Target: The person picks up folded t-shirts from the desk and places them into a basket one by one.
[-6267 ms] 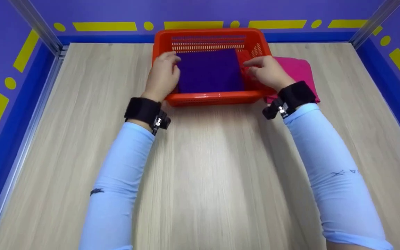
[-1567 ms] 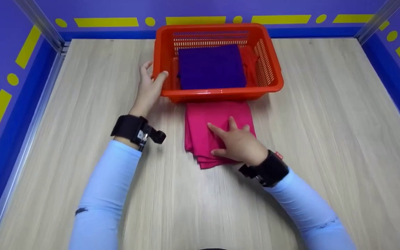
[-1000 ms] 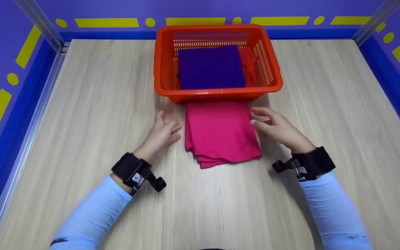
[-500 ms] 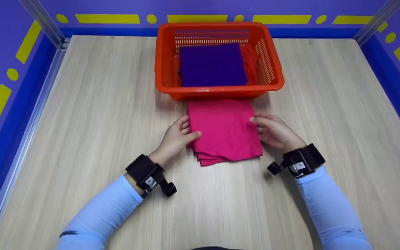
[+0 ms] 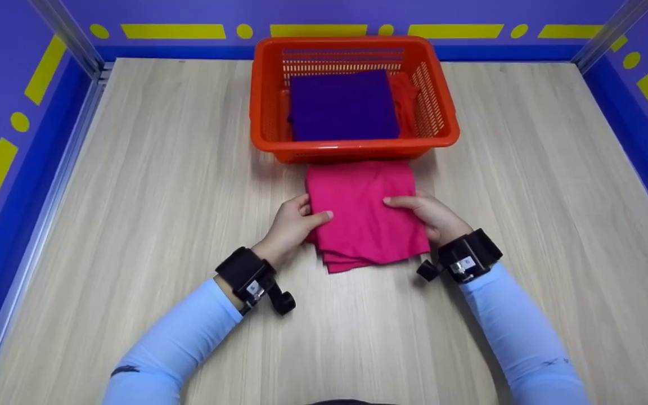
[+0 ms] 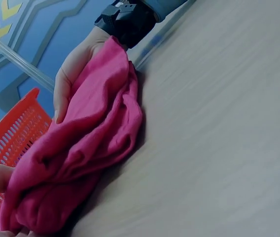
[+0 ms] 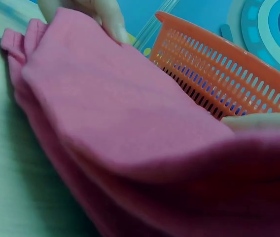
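A folded pink cloth [image 5: 364, 219], perhaps a garment, lies in front of the basket with its layers showing at the near edge. My left hand [image 5: 290, 228] grips its left side, thumb on top and fingers underneath. On the opposite side my right hand [image 5: 439, 216] holds the cloth the same way, and the top layer wrinkles between the two thumbs. From the left wrist, the pink cloth [image 6: 86, 133] looks bunched and sagging between both hands. The right wrist view shows the pink cloth [image 7: 115, 98] close up, its near side raised off the tabletop.
Right behind the pink cloth stands a red plastic basket [image 5: 358, 145] with slotted walls. Inside it lie a folded purple cloth [image 5: 343, 107] and a crumpled red cloth [image 5: 406, 101]. Blue panels with yellow marks wall in the wooden table [image 5: 161, 169] at the back and sides.
The pink cloth came from the basket's right side to its front. My left hand left the basket rim, my right stopped pressing on the cloth, and both now grip the cloth's sides.
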### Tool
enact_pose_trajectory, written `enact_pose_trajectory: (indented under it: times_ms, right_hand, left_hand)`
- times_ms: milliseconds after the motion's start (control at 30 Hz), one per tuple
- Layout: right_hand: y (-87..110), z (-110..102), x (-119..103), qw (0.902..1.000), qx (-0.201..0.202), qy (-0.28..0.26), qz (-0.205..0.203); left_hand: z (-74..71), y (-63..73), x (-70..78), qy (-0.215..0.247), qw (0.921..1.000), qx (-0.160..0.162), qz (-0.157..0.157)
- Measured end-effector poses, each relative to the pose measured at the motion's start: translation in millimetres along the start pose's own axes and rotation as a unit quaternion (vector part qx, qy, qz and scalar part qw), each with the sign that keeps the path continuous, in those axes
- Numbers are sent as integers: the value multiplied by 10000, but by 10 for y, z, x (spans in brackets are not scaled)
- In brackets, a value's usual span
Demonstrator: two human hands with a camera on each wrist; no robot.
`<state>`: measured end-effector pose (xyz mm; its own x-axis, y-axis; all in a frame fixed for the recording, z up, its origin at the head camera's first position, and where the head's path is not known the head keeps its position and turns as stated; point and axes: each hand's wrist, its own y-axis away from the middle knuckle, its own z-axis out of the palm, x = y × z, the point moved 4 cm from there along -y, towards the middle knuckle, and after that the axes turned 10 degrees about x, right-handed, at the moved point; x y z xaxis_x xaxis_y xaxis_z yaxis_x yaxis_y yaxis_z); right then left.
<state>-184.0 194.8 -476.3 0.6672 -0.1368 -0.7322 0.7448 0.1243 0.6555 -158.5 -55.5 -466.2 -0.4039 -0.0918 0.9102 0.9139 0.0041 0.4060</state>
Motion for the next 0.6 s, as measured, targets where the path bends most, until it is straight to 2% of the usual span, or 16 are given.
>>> enact_pose_trajectory:
  times_ms: [167, 300, 467, 600]
  right_hand:
    - [32, 14, 23, 9994, -261, -157, 141]
    - [68, 11, 30, 9954, -910, -308, 31]
    - [183, 1, -8, 9815, -1869, -326, -259]
    - [369, 4, -107, 9649, -2567, -188, -520]
  left_hand:
    - [-39, -51, -7, 207, 9994, -113, -270]
    - [-106, -50, 8, 240, 9982, -170, -524]
    - [-166, 48, 66, 154, 9976, -351, -570]
    - [-200, 209, 174, 145, 9961, -696, -517]
